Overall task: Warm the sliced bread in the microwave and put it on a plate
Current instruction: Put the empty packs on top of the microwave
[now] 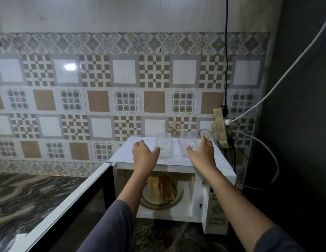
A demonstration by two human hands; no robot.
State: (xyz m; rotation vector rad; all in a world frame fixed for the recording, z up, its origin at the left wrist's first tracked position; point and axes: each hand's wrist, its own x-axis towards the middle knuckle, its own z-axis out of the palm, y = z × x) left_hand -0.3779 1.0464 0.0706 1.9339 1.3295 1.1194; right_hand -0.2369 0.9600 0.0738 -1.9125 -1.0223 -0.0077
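Behind everything, a patterned tile wall [104, 88] in brown, grey and white squares fills most of the view, with a marbled dark countertop [31, 193] below it at the left. On that countertop stands a white microwave [222, 171], its door [67, 202] swung wide open toward the left. Inside, the sliced bread [161, 188] stands on edge in a row on the round turntable [158, 202], toasted brown along its crusts. Both of the person's arms reach forward over the open cavity, grey sleeves [111, 228] pushed up the forearms. On the microwave's top lie 2 clear plastic containers, 1 on the left [165, 146] and 1 on the right [188, 145], side by side and blurred. The left hand [143, 151] hangs palm down with fingers loosely spread, its thumb at the near edge of the left container. The right hand [204, 150] is also spread, thumb against the right container and fingers beyond it; whether either hand truly grips cannot be told. At the right, a black cable [226, 51] and a white cable [286, 70] run down to a power strip [220, 124] beside the wall.
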